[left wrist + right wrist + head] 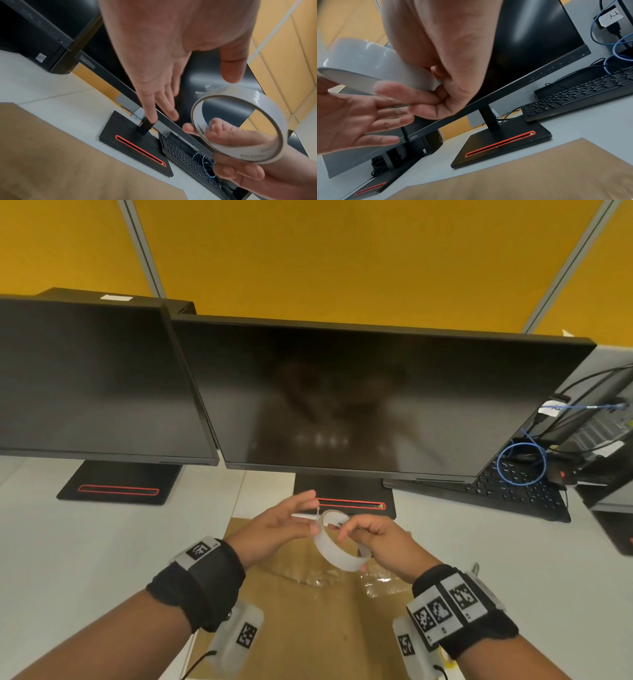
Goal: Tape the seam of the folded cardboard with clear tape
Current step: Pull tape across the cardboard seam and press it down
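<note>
Brown folded cardboard lies flat on the white desk below both hands. Crinkled clear tape lies across its middle. My right hand grips a roll of clear tape in the air, fingers curled through the ring. My left hand is beside it with straight, spread fingers. Its thumb tip is at the roll's outer face, by a wrinkled loose tape end. A thin whitish strip shows by the left fingers; what it is cannot be told.
Two dark monitors stand behind the cardboard, their black bases with red slots on the desk. A black keyboard, a coiled blue cable and a computer are at the right.
</note>
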{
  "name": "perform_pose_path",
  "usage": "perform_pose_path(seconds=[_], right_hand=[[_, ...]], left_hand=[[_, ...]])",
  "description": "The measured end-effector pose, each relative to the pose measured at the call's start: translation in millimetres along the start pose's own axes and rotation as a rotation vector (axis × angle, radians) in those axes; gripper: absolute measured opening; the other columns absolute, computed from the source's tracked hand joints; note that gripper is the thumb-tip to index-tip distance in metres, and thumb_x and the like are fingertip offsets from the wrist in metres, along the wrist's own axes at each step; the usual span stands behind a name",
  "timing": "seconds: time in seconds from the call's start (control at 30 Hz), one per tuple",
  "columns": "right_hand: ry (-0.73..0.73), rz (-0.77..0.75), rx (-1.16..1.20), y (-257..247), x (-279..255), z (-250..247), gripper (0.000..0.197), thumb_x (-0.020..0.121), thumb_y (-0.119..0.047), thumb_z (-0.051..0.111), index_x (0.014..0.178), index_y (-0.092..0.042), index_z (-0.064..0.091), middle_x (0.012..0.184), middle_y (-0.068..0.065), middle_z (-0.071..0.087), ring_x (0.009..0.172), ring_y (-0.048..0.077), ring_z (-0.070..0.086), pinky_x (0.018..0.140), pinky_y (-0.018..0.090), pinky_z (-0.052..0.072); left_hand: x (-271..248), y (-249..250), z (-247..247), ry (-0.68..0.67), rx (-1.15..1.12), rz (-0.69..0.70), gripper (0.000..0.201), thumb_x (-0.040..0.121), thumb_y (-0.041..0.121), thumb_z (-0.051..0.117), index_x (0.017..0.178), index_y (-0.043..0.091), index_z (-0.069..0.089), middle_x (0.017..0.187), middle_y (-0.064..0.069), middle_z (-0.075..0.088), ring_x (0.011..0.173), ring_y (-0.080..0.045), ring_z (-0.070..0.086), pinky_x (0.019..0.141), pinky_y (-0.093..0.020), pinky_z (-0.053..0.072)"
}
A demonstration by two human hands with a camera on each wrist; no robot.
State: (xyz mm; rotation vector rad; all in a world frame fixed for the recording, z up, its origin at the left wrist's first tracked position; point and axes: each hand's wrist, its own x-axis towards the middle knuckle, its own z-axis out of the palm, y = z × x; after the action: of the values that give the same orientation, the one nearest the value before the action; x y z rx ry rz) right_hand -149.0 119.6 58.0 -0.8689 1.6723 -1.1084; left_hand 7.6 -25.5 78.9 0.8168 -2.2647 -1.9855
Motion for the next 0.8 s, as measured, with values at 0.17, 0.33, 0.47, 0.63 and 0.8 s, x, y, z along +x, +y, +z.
perform_pose_path(seconds=[0.17,0.33,0.47,0.63,0.8], right_hand=[[-0.002,-0.004,-0.111,-2.3,-2.4,0.5,0.031,0.100,-0.014,0.046,0.084,-0.021,0.071,0.117,-0.006,0.067,0.099,0.024,0.064,0.064,0.025,0.053],[-0.004,0.047,-0.058,0.6,-5.0,-0.5,0.027,0.100,-0.017,0.047,0.093,-0.016,0.073,0.116,-0.004,0.065,0.062,0.005,0.060,0.052,0.025,0.050],[-0.088,0.033,0.154,1.6,-6.9,1.0,0.023,0.090,-0.034,0.061,0.101,-0.017,0.072,0.118,0.004,0.065,0.093,0.019,0.064,0.071,0.028,0.056],[-0.072,-0.102,-0.067,12.7,-4.5,3.3,0.015,0.080,-0.039,0.071,0.078,-0.026,0.064,0.118,-0.003,0.059,0.110,0.014,0.058,0.104,0.044,0.043],[0.109,-0.191,-0.237,23.2,0.4,2.2,0.014,0.087,-0.033,0.063,0.076,-0.025,0.059,0.130,-0.023,0.044,0.128,0.000,0.037,0.111,0.030,0.028]], left_hand=[[0.0,-4.6,-4.0,-0.026,-0.058,0.050,0.033,0.081,0.021,0.072,0.113,0.024,0.065,0.120,0.007,0.065,0.110,-0.011,0.062,0.106,-0.036,0.041],[2.4,-14.8,-1.9,0.175,-0.065,0.085,0.008,0.078,0.011,0.073,0.086,0.011,0.072,0.095,0.001,0.074,0.093,-0.018,0.069,0.099,-0.039,0.048],[5.6,-21.4,-4.3,0.266,-0.029,0.113,0.006,0.085,0.013,0.066,0.081,0.015,0.071,0.088,-0.002,0.073,0.091,-0.021,0.067,0.092,-0.036,0.051],[10.6,-27.0,-7.4,0.333,0.073,0.067,0.011,0.093,0.017,0.054,0.087,0.016,0.063,0.091,-0.004,0.068,0.090,-0.024,0.064,0.090,-0.039,0.053],[8.1,-36.0,-7.6,0.379,0.169,-0.010,0.014,0.098,0.021,0.043,0.092,0.015,0.054,0.091,0.003,0.065,0.085,-0.006,0.065,0.093,-0.037,0.050]])
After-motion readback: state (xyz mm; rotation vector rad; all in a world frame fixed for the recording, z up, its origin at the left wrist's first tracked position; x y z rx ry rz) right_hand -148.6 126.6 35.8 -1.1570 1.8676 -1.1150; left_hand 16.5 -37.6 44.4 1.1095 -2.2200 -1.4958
